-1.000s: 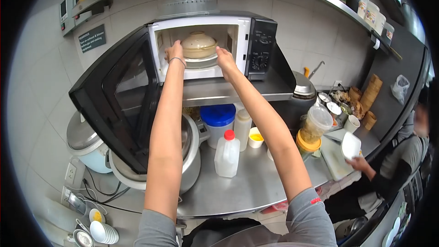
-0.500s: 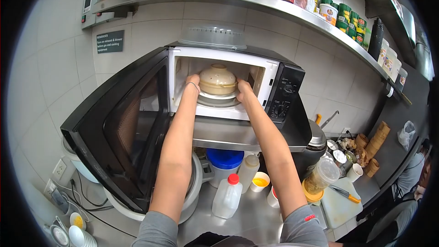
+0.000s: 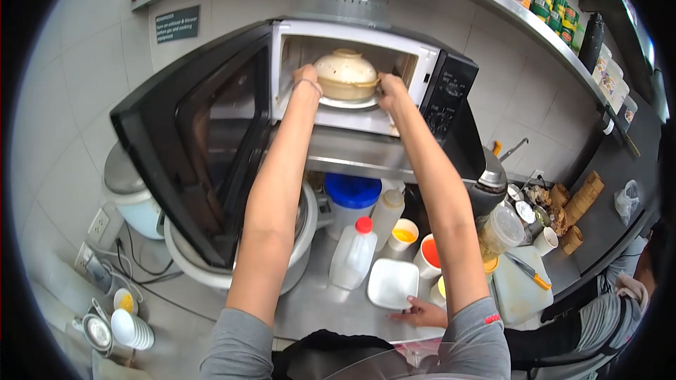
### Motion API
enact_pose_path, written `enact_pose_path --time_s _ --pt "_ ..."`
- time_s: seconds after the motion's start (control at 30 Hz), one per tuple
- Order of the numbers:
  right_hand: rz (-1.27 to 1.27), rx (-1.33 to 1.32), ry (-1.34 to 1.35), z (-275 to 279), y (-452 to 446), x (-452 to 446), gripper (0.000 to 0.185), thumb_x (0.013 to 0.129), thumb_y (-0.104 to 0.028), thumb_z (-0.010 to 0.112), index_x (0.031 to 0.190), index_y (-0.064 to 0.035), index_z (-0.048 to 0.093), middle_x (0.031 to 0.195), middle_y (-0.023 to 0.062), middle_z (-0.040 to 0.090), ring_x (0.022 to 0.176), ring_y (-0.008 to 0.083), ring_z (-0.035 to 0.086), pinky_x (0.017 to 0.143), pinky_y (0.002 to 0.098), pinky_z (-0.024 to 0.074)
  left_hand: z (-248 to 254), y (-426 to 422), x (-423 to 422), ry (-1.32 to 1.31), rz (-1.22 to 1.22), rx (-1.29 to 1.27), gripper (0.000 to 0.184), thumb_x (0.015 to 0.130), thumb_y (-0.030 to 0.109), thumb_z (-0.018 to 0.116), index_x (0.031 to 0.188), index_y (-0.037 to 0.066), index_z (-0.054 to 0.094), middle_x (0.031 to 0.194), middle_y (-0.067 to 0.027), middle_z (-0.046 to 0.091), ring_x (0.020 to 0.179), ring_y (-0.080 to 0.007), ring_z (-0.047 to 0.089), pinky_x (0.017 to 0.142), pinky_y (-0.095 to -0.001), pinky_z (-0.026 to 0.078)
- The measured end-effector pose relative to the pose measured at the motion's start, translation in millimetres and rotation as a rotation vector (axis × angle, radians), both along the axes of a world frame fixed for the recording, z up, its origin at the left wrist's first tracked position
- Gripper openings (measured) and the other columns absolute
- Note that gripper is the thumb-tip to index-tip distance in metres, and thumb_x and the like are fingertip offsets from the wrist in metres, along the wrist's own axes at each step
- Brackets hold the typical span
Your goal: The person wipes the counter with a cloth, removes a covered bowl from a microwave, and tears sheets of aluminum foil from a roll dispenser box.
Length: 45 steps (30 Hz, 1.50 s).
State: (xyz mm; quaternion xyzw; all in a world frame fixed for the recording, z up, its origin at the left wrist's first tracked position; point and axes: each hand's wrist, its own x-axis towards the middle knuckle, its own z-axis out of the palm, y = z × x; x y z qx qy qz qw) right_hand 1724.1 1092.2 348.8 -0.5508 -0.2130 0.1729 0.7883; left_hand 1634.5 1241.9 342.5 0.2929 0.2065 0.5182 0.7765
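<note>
A cream lidded clay pot sits upright on a white plate at the mouth of the open microwave. My left hand is closed at the pot's left side, and my right hand is closed at its right side. Whether the fingers grip the pot's lugs, the plate's rim or both is partly hidden. To the left, the microwave's black door stands swung wide.
Below, another person's hand touches a white square dish. Around it stand a red-capped jug, a squeeze bottle, a blue-lidded tub and cups. A knife lies on a cutting board at right.
The pot and plate have come forward toward the microwave's opening in my hands. The view has tilted down. Another person's hand and the white square dish have appeared on the counter.
</note>
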Motion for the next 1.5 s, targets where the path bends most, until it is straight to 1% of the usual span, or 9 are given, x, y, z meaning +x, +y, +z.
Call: enact_pose_path --time_s 0.27,0.4,0.63,0.67,0.8,1.13,1.27,1.3,1.5 --pt "0.079 -0.049 0.017 13.0 -81.4 -78.6 0.04 0.092 -0.012 0.045 0.126 0.0069 0.036 0.135 0.0238 0.029 0.125 0.0338 0.031 0.102 0.0453 0.0347 14.3 -108.8 -102.7 0.038 -0.072 -0.015 0.032 0.081 -0.003 0.037 0.11 -0.013 0.048 0.106 -0.0247 0.056 0.089 -0.0324 0.062 0.075 -0.0501 0.052" --pt "0.152 0.014 0.064 -9.9 -110.4 -62.9 0.035 0.092 -0.012 0.047 0.122 0.0057 0.041 0.117 0.0177 0.05 0.109 0.0283 0.051 0.098 0.0398 0.0413 4.4 -153.2 -139.9 -0.033 -0.154 -0.098 0.032 0.082 -0.003 0.037 0.111 -0.011 0.048 0.109 -0.0234 0.055 0.091 -0.0321 0.062 0.078 -0.049 0.052" --pt "0.241 -0.027 0.011 -28.3 -211.6 -159.5 0.032 0.094 -0.016 0.04 0.117 0.0042 0.051 0.114 0.016 0.056 0.106 0.0245 0.054 0.095 0.0368 0.0412 -73.7 -195.0 -180.8 -0.208 -0.622 -0.059 0.035 0.088 0.009 0.044 0.12 -0.008 0.043 0.123 -0.0206 0.048 0.113 -0.0304 0.049 0.095 -0.0453 0.04" --pt "0.251 -0.046 -0.021 -31.8 -224.9 -175.6 0.032 0.094 -0.016 0.04 0.116 0.0036 0.052 0.113 0.0152 0.057 0.105 0.0238 0.054 0.094 0.0364 0.0415 -82.7 -211.0 -196.6 -0.143 -0.605 -0.01 0.04 0.093 0.014 0.036 0.129 -0.004 0.034 0.132 -0.0236 0.04 0.124 -0.0357 0.04 0.101 -0.0553 0.033" --pt "0.25 -0.084 -0.075 -75.4 -264.2 -203.7 0.035 0.096 -0.018 0.036 0.121 0.0038 0.05 0.117 0.0116 0.057 0.107 0.0188 0.054 0.097 0.032 0.0381 -102.0 -276.4 -277.9 -0.176 -0.498 0.079 0.025 0.094 0.011 0.039 0.113 -0.001 0.047 0.115 -0.0157 0.053 0.11 -0.0263 0.051 0.095 -0.0418 0.041" --pt "0.228 -0.135 -0.012 -183.0 -308.1 -408.5 0.037 0.094 -0.023 0.046 0.124 -0.0022 0.05 0.109 0.0024 0.06 0.096 0.01 0.053 0.087 0.0255 0.0387 -229.1 -323.1 -469.8 -0.13 -0.373 0.192 0.039 0.094 0.008 0.039 0.133 0.001 0.038 0.13 -0.0076 0.047 0.121 -0.0165 0.042 0.102 -0.0331 0.032" --pt "0.383 -0.164 0.038 -237.3 -293.1 -473.4 0.042 0.095 -0.022 0.046 0.13 0.0009 0.043 0.129 0.0096 0.049 0.126 0.018 0.034 0.107 0.032 0.0189 -254.9 -338.1 -565.0 -0.014 -0.242 0.099 0.045 0.094 0.012 0.039 0.137 0.001 0.032 0.134 -0.0077 0.042 0.124 -0.018 0.039 0.104 -0.0357 0.031" --pt "0.374 -0.172 0.012 -249.9 -285.4 -492.3 0.041 0.094 -0.023 0.046 0.129 -0.0009 0.043 0.122 0.0072 0.054 0.112 0.015 0.049 0.097 0.0289 0.0371 -267.7 -337.3 -585.2 -0.011 -0.215 0.115 0.044 0.094 0.012 0.041 0.136 0.001 0.035 0.129 -0.0065 0.037 0.124 -0.0163 0.034 0.105 -0.0325 0.027" --pt "0.717 -0.152 0.137 -313.1 -230.9 -575.6 0.038 0.094 -0.01 0.039 0.13 0.0031 0.038 0.125 0.0087 0.05 0.114 0.0156 0.047 0.098 0.0272 0.0359 -350.4 -339.7 -685.3 0.259 0.168 0.019 0.046 0.094 0.015 0.04 0.138 0.002 0.032 0.133 -0.0068 0.042 0.123 -0.0172 0.039 0.103 -0.0371 0.033"
